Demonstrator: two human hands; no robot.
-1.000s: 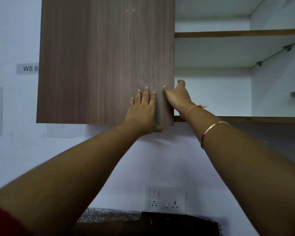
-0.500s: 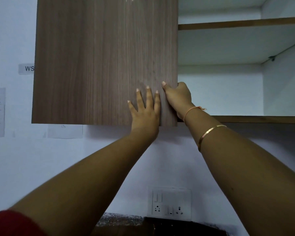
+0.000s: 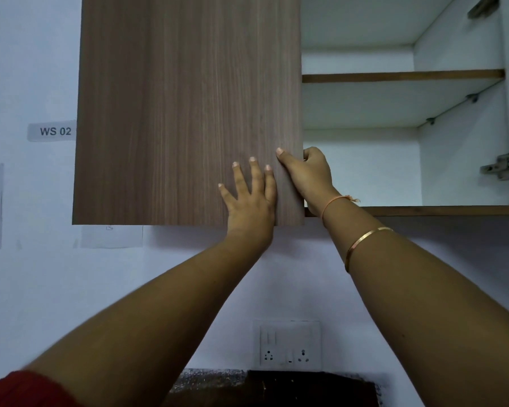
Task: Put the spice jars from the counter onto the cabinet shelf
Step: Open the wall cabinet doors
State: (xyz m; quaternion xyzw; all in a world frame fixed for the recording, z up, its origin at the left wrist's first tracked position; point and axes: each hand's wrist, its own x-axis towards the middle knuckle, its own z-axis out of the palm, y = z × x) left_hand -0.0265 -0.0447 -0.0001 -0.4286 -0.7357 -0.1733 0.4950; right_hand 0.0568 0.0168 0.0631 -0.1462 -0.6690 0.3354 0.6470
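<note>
Facing the cabinet shelf [image 3: 400,76], up at right beside the wooden door [image 3: 188,113]. Gripping its right edge with the right hand [image 3: 307,179], fingers curled round; pressing the left hand [image 3: 250,198] flat, fingers straight. Left on wall, label [image 3: 55,131] "WS 02".

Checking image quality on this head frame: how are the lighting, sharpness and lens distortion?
Head view: dim, even, bluish light with no glare; the left hand and right hand on the cabinet door are sharp, and the WS 02 label reads clearly; the door's left edge leans, likely from the wide lens; the counter at the bottom is nearly black; the red sleeve looks soft.
</note>
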